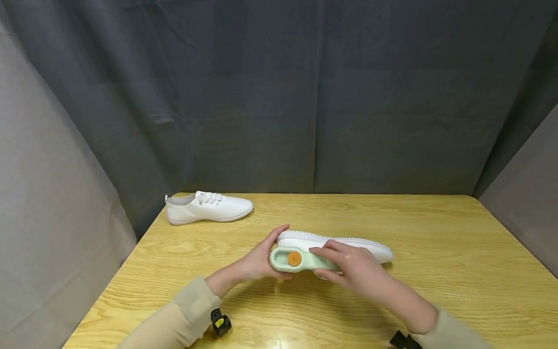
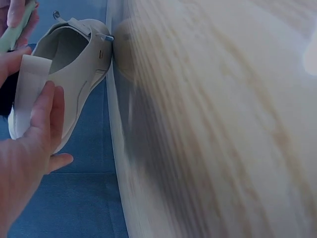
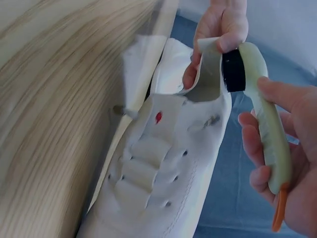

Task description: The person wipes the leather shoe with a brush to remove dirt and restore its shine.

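Note:
My left hand grips a white lace-up shoe by its heel, thumb at the collar in the right wrist view. Over the table the shoe lies tilted on its side, toe pointing right, ridged sole edge uppermost in the head view. A light green brush with black bristles and an orange hanging loop is held by its handle in my right hand. Its bristles are right at the heel side of the shoe. On the brush head's back sits an orange round knob.
A second white shoe stands upright at the table's far left corner, toe to the right. The wooden table ends at a dark grey curtain, with pale fabric walls on both sides.

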{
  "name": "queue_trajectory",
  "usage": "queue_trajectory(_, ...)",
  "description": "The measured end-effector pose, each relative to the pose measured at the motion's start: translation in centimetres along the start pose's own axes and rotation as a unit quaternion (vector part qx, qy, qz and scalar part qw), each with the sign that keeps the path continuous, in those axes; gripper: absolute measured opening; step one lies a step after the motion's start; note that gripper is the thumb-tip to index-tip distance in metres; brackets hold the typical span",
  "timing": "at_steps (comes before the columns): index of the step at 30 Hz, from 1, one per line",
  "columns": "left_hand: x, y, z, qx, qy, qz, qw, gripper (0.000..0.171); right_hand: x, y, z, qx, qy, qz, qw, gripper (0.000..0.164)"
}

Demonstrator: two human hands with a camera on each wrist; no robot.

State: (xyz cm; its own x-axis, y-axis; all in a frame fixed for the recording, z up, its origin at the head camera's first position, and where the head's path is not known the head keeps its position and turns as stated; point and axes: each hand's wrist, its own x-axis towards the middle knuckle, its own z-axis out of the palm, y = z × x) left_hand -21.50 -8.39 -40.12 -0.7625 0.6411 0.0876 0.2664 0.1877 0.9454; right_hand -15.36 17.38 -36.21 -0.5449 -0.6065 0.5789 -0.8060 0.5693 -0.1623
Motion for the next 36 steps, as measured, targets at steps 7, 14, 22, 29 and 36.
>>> queue_trajectory(7, -0.3, 0.1, 0.0, -0.035, -0.013, 0.017, 0.9991, 0.104, 0.8, -0.5, 0.5, -0.025, 0.011, 0.02, 0.999, 0.036)
queue_trajectory(14, -0.4, 0.1, 0.2, -0.084, -0.022, -0.014, 0.9962, 0.097, 1.3, 0.3, -0.1, -0.049, 0.053, 0.115, 0.991, 0.039)
queue_trajectory(22, -0.4, -0.2, 0.2, -0.043, 0.001, -0.018, 0.9989, 0.102, -0.6, 1.0, -0.7, -0.008, 0.061, 0.076, 0.995, 0.041)
queue_trajectory(29, -0.1, -0.3, 0.3, -0.042, 0.004, -0.009, 0.9991, 0.1, -1.5, 0.6, 0.1, -0.001, 0.038, 0.002, 0.999, 0.036)
queue_trajectory(36, 0.0, -0.3, 0.4, -0.025, 0.006, -0.005, 0.9997, 0.098, -1.2, 1.2, 0.2, -0.008, 0.036, 0.006, 0.999, 0.041)
